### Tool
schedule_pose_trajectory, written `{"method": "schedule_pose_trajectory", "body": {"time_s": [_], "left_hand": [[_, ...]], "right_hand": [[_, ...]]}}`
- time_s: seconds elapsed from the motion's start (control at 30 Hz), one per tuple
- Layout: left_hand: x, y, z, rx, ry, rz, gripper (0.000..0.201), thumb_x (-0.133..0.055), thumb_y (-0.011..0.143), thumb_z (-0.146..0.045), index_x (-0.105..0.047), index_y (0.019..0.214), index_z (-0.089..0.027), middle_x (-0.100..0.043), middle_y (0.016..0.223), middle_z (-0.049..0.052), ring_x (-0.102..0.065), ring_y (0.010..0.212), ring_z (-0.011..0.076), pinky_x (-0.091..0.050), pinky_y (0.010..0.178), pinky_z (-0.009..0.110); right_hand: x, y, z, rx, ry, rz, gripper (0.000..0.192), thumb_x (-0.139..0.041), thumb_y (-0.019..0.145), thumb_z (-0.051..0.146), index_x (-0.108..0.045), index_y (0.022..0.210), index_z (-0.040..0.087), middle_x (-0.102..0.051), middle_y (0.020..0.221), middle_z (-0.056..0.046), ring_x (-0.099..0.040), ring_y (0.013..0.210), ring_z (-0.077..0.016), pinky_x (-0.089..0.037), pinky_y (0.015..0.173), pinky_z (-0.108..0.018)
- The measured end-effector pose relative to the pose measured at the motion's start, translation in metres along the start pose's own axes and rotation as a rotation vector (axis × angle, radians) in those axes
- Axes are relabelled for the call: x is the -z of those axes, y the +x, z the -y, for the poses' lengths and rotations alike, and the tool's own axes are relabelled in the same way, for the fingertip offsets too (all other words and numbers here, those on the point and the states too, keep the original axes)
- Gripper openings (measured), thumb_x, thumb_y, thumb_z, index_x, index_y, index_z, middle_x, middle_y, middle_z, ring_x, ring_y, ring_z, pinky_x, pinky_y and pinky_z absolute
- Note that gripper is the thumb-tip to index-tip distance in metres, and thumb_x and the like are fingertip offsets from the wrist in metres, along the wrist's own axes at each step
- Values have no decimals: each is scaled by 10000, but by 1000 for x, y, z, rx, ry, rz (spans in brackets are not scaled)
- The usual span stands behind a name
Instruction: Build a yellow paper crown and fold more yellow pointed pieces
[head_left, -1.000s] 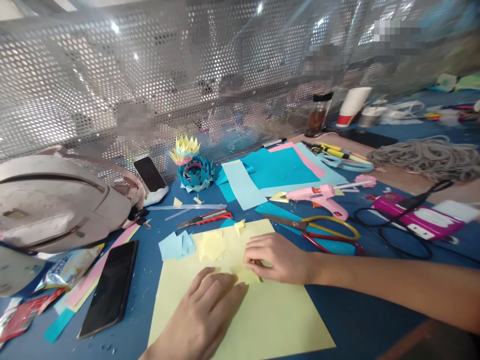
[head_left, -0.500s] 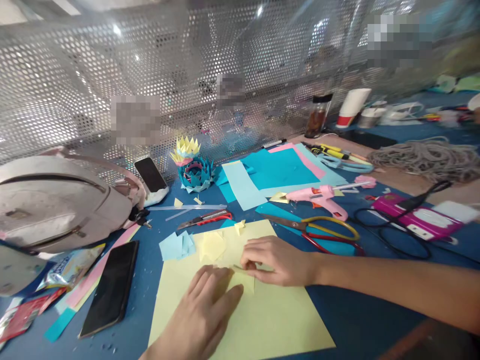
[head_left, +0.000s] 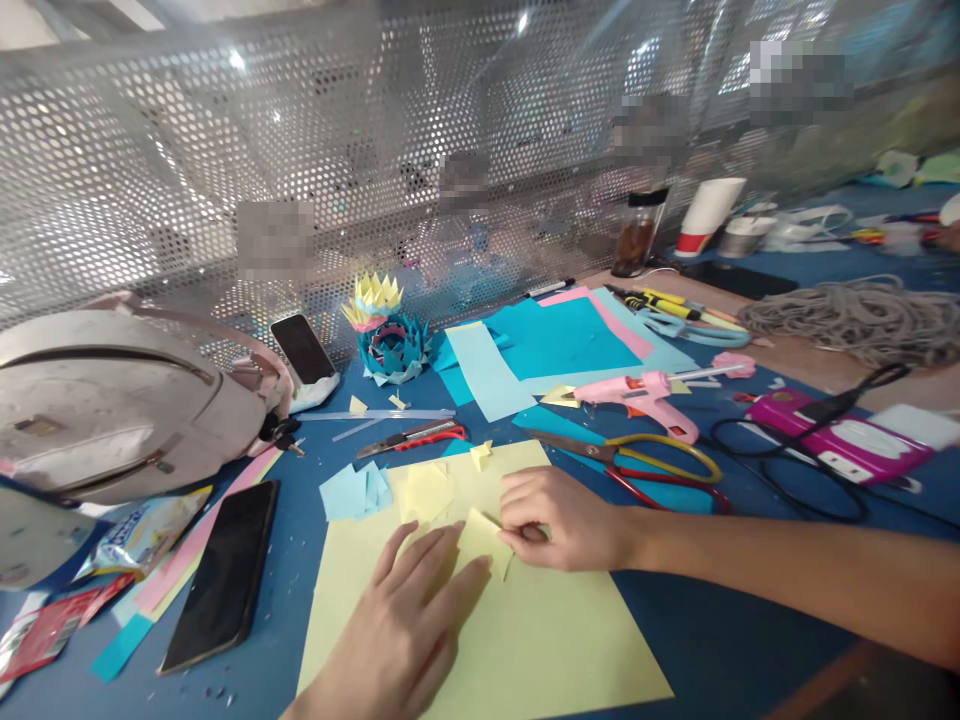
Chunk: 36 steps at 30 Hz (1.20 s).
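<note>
A small yellow paper piece (head_left: 480, 540) lies over a large pale yellow sheet (head_left: 555, 640), one corner pointing up. Thumb and fingers of my right hand (head_left: 559, 520) pinch its right edge. My left hand (head_left: 405, 610) rests on the sheet with fingers spread, its fingertips at the small piece's left side. Just beyond my left fingers sit more small yellow papers (head_left: 429, 490). Light blue paper squares (head_left: 352, 492) overlap the sheet's upper left corner, and a small folded yellow bit (head_left: 481, 456) is at its top edge.
Scissors (head_left: 622, 455), a pink glue gun (head_left: 645, 395) and a red utility knife (head_left: 412, 438) lie beyond the sheet. A spiky paper ornament (head_left: 391, 345) stands near the perforated metal panel (head_left: 300, 160). Left are a phone (head_left: 221, 575) and a backpack (head_left: 127, 400); right, a magenta power strip (head_left: 836, 432).
The small yellow paper has gone from lying squarely with a raised edge to a turned position with a corner upward. My right hand has shifted slightly right; my left hand barely moved.
</note>
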<state>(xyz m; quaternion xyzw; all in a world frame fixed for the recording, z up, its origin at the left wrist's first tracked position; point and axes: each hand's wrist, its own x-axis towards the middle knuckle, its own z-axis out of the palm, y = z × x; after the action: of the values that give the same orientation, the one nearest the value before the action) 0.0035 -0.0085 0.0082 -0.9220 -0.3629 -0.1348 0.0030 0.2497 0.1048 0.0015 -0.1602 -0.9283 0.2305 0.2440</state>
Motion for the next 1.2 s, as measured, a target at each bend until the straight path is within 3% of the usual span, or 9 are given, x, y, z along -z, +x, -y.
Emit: {"method": "schedule_pose_trajectory", "body": {"time_s": [0.43,0.77,0.97,1.1,1.2], "left_hand": [[-2,-1,2,-59,-11,-59,575,-395,912,-36,-439,1480,-113,-649,1325,97,-531,1315,279,-326,1166,547],[0,3,1,-118,-148,-146,407,-459,943,-55,-540,1342,-36,-684,1224,164,-606,1132,288,-494,984,449],[-2,2,2,-159,-120,-168,376,-428,959,-84,-569,1302,-26,-683,1192,186,-620,1095,283,-508,968,443],[-1,2,3,-152,-94,-177,380,-416,962,-88,-570,1304,-31,-686,1187,187,-629,1098,274,-513,966,427],[-1,1,3,-155,-83,-169,385,-413,968,-97,-563,1317,-30,-684,1197,191,-630,1108,277,-514,972,431]], "right_hand": [[7,4,6,60,102,-106,386,-464,949,199,-357,578,211,-413,543,31,-378,585,-127,-326,590,-272],[3,2,5,209,107,36,262,-532,900,208,-490,641,197,-488,573,38,-396,615,-126,-334,626,-271],[2,1,3,150,120,54,211,-568,871,217,-508,670,197,-535,603,34,-432,623,-124,-342,635,-267],[7,2,7,56,134,60,93,-582,801,186,-496,769,201,-560,704,26,-480,678,-124,-373,656,-250],[10,2,9,-20,166,42,121,-592,774,184,-491,837,203,-573,798,13,-507,703,-121,-388,653,-238]]}}
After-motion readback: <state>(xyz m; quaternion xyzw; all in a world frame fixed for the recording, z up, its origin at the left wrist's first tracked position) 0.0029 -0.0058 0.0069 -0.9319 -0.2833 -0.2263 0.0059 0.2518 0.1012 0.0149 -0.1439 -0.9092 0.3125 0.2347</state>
